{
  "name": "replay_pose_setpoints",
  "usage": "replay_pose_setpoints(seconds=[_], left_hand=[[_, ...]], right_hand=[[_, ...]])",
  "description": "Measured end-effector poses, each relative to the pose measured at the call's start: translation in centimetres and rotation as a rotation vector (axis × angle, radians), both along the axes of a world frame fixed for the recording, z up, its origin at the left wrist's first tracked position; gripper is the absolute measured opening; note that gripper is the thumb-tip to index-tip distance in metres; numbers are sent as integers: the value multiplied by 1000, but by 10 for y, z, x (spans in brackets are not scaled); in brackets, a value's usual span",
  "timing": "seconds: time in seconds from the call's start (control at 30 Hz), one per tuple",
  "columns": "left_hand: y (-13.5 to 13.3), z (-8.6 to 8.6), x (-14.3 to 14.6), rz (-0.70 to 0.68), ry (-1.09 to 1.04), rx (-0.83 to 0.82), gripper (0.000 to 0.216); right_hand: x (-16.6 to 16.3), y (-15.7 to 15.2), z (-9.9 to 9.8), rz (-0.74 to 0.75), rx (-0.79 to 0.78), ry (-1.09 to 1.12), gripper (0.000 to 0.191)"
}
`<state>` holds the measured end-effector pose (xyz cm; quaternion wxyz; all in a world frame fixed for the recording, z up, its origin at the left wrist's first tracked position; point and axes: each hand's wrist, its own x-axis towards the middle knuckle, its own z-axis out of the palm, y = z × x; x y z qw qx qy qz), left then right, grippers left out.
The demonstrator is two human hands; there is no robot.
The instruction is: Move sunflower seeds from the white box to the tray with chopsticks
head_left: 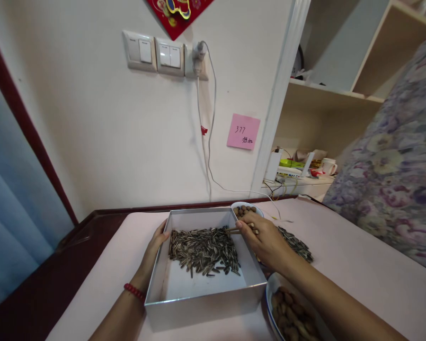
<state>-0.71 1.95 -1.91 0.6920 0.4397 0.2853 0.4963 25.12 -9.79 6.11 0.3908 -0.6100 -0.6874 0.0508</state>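
Note:
A silvery-white open box (206,303) sits on the table, with a layer of striped sunflower seeds (206,248) over its far and middle floor. My left hand (158,239) grips the box's left wall, thumb over the rim and fingers outside. At the right wall, my right hand (264,239) is closed round a pair of chopsticks (234,230). Their tips reach over the rim to the seeds at the box's far right corner. Whether a seed is pinched between the tips is too small to tell.
Behind the box stands a bowl of round brown nuts (243,209). More sunflower seeds (298,246) lie right of my right hand. A bowl of larger brown nuts (291,312) is under my right forearm. A white cable (234,190) runs from the wall onto the table.

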Motion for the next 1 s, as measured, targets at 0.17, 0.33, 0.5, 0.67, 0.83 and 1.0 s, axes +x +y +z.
replay_pose_setpoints(seconds=[0.17,0.33,0.5,0.67,0.83,1.0], left_hand=[[2,-4,0,19,7,1,68],[0,-1,0,17,9,1,68],[-1,3,1,13,19,10,70],[1,3,1,30,52,-15,71],[5,-2,0,26,56,-27,69],[5,3,1,45,68,-40,71]], right_hand=[[1,-5,2,-5,28,27,32],[0,-26,10,-1,56,73,33],[4,-63,28,5,151,161,28],[27,-107,50,-142,448,112,16],[69,-129,44,-409,500,91,19],[92,-125,28,-495,304,279,31]])
